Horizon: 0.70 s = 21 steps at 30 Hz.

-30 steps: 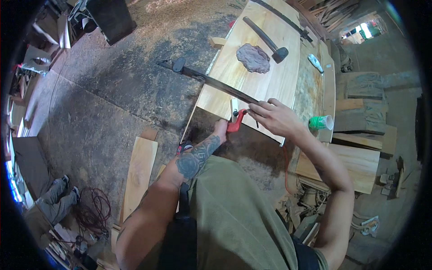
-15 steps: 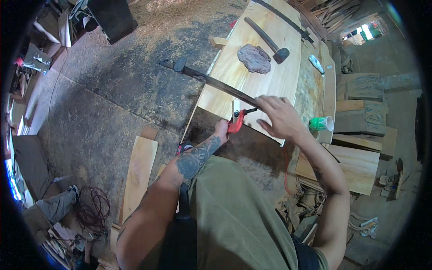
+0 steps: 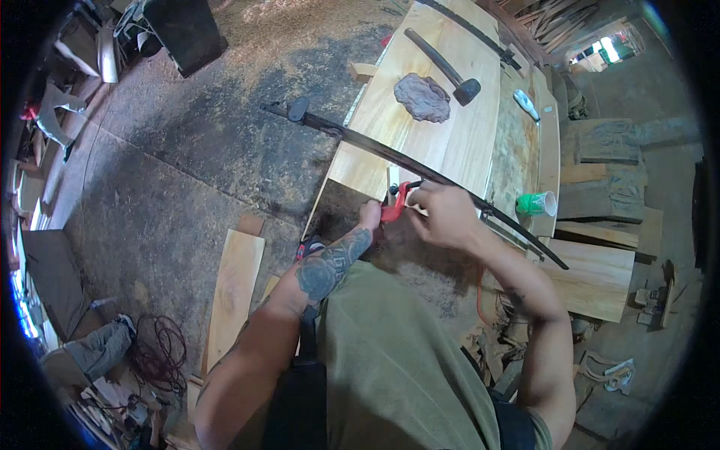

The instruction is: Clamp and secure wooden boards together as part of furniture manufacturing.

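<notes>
My left hand [image 3: 370, 214] is closed round the frame of a red C-clamp [image 3: 392, 212] at the near end of pale wooden boards [image 3: 362, 166]. Curled fingers of my right hand [image 3: 448, 216] meet the clamp's dark screw end, which they mostly hide. A long dark bar clamp [image 3: 375, 148] lies slantwise across the boards, just beyond both hands. Farther up the boards rest a crumpled greyish-brown rag [image 3: 422, 97] and a mallet [image 3: 466, 91] with a dark head. A small pale piece [image 3: 393, 177] stands beside the C-clamp.
To the right are a green cup [image 3: 532, 203] and a white bottle [image 3: 526, 105]. Another dark bar clamp [image 3: 469, 28] crosses the boards' far end. A loose plank [image 3: 235, 289] lies at left, near a coiled reddish cord [image 3: 159, 351]. Other people are partly visible at the left rim.
My right hand has dropped from the bar clamp to the C-clamp's screw end, its fingers curling in. More of the bar clamp now shows. My left hand keeps its hold.
</notes>
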{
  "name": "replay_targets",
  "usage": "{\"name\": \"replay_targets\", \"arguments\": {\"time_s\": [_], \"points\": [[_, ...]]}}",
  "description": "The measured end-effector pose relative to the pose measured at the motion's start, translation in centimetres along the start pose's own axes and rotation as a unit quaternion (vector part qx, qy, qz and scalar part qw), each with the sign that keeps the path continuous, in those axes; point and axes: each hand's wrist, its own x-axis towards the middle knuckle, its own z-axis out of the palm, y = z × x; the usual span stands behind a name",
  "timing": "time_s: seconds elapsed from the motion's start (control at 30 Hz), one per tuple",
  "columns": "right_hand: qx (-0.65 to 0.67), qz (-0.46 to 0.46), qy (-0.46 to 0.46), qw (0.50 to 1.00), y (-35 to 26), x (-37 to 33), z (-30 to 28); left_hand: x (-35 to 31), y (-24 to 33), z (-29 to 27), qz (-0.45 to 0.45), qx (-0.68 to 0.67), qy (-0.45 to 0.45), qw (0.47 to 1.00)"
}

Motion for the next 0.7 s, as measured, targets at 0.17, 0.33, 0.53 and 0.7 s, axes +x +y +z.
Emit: {"name": "replay_targets", "arguments": {"time_s": [0.17, 0.33, 0.53, 0.7], "points": [[-0.173, 0.126, -0.045, 0.976, 2.3, -1.0, -3.1, -0.8, -0.1, 1.2, -0.033, -0.133, 0.01, 0.99], [-0.142, -0.008, -0.219, 0.965, 0.4, -0.6, -0.5, 4.3, -2.9, -0.7, 0.02, -0.116, -0.025, 0.993], [-0.15, -0.009, -0.177, 0.973, 0.1, 3.6, -1.6, 2.2, -1.7, 0.5, -0.037, -0.099, 0.042, 0.994], [-0.242, 0.032, -0.234, 0.941, -0.2, 3.1, -1.3, 2.3, -3.7, -0.2, 0.012, -0.078, -0.051, 0.996]]}}
